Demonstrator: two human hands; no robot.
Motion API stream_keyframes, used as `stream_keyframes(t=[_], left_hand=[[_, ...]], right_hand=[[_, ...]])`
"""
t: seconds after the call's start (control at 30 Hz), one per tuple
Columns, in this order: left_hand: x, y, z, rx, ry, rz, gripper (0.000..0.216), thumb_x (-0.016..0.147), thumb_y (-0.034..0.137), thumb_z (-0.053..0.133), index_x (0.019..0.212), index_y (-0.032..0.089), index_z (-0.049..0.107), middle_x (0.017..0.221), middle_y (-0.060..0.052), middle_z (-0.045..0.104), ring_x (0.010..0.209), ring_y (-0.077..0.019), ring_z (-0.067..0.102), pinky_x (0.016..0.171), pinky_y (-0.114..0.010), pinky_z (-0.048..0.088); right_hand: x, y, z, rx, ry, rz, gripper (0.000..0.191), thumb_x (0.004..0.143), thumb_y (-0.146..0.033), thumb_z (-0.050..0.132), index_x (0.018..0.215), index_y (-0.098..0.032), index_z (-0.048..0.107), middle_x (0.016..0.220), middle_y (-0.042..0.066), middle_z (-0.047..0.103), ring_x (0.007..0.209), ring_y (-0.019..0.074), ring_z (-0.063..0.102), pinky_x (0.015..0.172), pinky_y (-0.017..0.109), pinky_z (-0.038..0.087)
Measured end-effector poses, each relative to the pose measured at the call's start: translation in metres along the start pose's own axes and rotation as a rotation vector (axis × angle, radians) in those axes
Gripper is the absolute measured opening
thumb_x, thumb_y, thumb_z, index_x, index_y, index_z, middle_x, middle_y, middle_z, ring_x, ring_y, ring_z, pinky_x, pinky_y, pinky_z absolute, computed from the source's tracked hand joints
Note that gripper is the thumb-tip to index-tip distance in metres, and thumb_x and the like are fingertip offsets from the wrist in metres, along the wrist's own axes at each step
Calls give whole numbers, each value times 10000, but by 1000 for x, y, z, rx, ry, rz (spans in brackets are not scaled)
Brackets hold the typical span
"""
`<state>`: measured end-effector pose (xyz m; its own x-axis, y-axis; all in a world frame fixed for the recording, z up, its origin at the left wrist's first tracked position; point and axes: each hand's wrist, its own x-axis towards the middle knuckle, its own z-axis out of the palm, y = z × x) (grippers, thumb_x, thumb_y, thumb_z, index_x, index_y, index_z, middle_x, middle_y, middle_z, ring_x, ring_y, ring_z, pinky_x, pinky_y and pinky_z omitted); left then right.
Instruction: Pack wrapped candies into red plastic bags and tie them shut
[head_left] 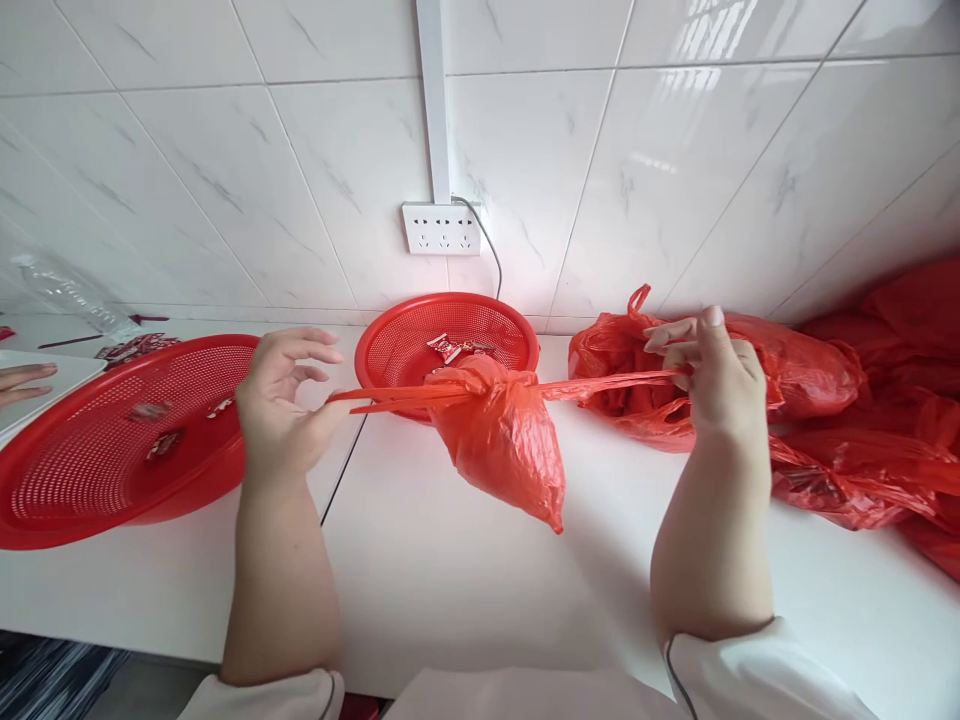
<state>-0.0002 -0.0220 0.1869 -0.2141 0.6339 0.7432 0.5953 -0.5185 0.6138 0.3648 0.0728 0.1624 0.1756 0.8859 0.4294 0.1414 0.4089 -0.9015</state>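
A filled red plastic bag hangs in the middle of the head view, its neck gathered in a knot. Its handles are stretched out sideways, fairly taut. My left hand grips the left handle ends at the thumb, with the other fingers raised and bent. On the other side, my right hand pinches the right handle, thumb pointing up. What lies inside the bag is hidden. Just behind it, a round red plastic basket holds a few small red and white packets.
A larger red basket with a few packets tilts at the left. Beyond it are a clear plastic bottle and another person's hand over a white tray. More red bags pile up at the right. A power strip is on the tiled wall.
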Motion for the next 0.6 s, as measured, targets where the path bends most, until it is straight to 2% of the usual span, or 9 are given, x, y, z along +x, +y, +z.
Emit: stream_keyframes(t=[0.1,0.17,0.27,0.33,0.4,0.47,0.53,0.6], left_hand=[[0,-2,-1,-31,-186,-94,324,611,28,566,857,230,628,1057,-38,648,1084,-252,599,800,-347,510],[0,-1,1,-22,-368,-164,299,653,51,553,880,228,632,1073,-37,660,1096,-244,602,859,-352,511],[0,3,3,60,-740,-300,242,758,161,572,972,245,648,1114,-44,670,1044,-238,628,829,-342,537],[-2,6,7,95,-922,-362,215,804,236,562,1000,250,650,1098,-48,681,988,-239,649,768,-333,555],[-4,9,15,91,-1009,-382,208,816,252,543,995,250,649,1067,-42,690,970,-235,658,760,-335,559],[-5,10,23,84,-1050,-400,184,830,279,542,979,257,647,1031,-28,697,959,-221,661,793,-346,554],[-7,11,29,77,-1103,-431,181,846,354,564,976,264,652,1023,-25,700,962,-215,662,832,-361,547],[-7,10,31,61,-1145,-456,222,843,422,590,988,268,659,1051,-32,698,992,-218,659,872,-375,541]], right_hand=[[4,5,-10,-24,13,-1,541,933,-511,474,483,-212,459,628,77,535,754,217,589,555,320,327],[4,5,-15,-53,-23,9,532,915,-486,523,469,-209,430,667,82,554,806,223,604,562,313,342],[1,3,-23,-111,-75,19,493,896,-499,545,508,-208,455,714,78,577,801,218,597,563,307,359],[-1,1,-27,-213,-135,25,469,890,-535,537,564,-198,527,681,54,563,697,186,566,562,307,363],[-2,-2,-28,-364,-232,34,474,883,-566,528,620,-178,601,645,30,554,599,153,517,569,310,373],[-3,-5,-23,-490,-302,6,456,889,-574,514,731,-173,663,714,36,616,627,161,547,624,321,416],[-7,-8,-12,-551,-305,-116,407,875,-572,544,939,-193,678,925,69,680,840,226,618,771,371,461],[-17,-9,4,-579,-363,-266,482,828,-581,607,1146,-218,612,1151,100,652,1083,288,583,932,448,432]])
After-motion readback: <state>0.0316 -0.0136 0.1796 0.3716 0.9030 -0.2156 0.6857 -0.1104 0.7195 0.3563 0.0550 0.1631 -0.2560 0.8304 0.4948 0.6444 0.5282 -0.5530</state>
